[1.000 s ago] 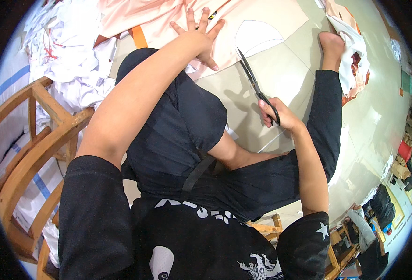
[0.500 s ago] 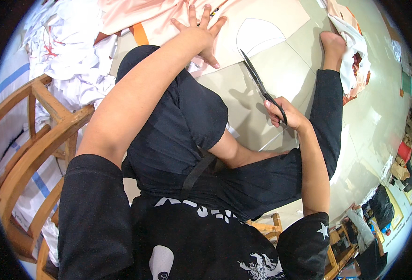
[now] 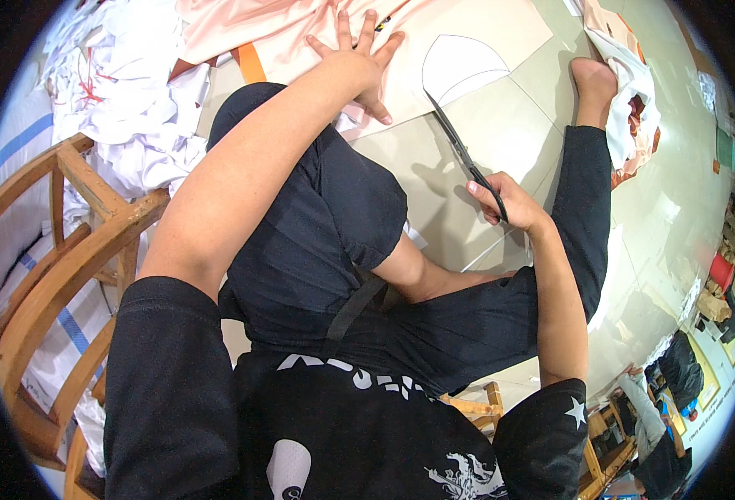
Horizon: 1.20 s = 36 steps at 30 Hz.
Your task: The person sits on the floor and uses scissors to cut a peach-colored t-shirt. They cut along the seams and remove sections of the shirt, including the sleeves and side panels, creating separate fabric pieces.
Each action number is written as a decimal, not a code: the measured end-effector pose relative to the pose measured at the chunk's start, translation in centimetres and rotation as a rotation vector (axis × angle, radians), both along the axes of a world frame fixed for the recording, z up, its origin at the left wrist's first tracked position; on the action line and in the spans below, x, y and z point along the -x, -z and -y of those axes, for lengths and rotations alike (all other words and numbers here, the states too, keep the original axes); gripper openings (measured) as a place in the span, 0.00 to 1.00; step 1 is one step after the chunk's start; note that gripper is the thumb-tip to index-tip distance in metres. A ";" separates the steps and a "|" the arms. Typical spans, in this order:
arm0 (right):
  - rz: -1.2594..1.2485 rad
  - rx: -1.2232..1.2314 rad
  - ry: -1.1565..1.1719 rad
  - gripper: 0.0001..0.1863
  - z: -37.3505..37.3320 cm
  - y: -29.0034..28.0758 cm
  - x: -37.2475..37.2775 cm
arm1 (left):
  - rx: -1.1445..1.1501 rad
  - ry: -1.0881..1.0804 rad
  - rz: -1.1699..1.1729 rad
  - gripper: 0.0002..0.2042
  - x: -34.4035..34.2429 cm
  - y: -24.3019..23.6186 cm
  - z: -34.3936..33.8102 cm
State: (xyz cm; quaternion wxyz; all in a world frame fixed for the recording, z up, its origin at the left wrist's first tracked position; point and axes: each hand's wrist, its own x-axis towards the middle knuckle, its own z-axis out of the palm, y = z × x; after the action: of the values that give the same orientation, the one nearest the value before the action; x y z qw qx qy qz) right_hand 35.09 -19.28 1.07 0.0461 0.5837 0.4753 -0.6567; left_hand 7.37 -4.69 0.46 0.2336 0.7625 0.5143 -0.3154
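Observation:
My left hand (image 3: 359,71) lies spread on peach fabric (image 3: 526,29) at the top of the view. Beside its fingers is a small yellow-and-black object (image 3: 382,23), partly hidden. My right hand (image 3: 505,200) grips long black scissors (image 3: 459,142) by the handles, over the tiled floor. Their blades are close together, the tips at the left edge of a white piece with a dark curved outline (image 3: 463,67), which lies on the fabric; whether they touch it I cannot tell.
Heaps of white cloth (image 3: 126,100) and a wooden chair frame (image 3: 92,233) are at the left. More white and orange cloth (image 3: 630,100) lies beside my outstretched foot (image 3: 592,79). Bags and assorted items (image 3: 680,367) line the wall on the right.
My right hand and the scissors have shifted slightly right over the last second. My left hand has edged slightly up the fabric, fingers still spread.

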 end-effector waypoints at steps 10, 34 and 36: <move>0.011 -0.002 0.027 0.33 -0.1 -0.2 0.3 | -0.153 -0.065 0.017 0.68 0.0 1.4 0.5; 0.019 0.017 -0.009 0.32 -0.1 -0.6 0.1 | -0.150 -0.022 0.011 0.70 0.1 1.0 0.5; 0.035 0.014 -0.017 0.32 -0.1 -0.6 0.1 | -0.152 -0.018 0.006 0.70 0.0 1.0 0.5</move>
State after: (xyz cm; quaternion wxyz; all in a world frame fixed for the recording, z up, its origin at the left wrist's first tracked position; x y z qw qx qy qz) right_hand 35.01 -19.19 1.65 0.0638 0.5905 0.4750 -0.6493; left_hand 7.33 -5.23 -0.51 0.1793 0.7745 0.5428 -0.2710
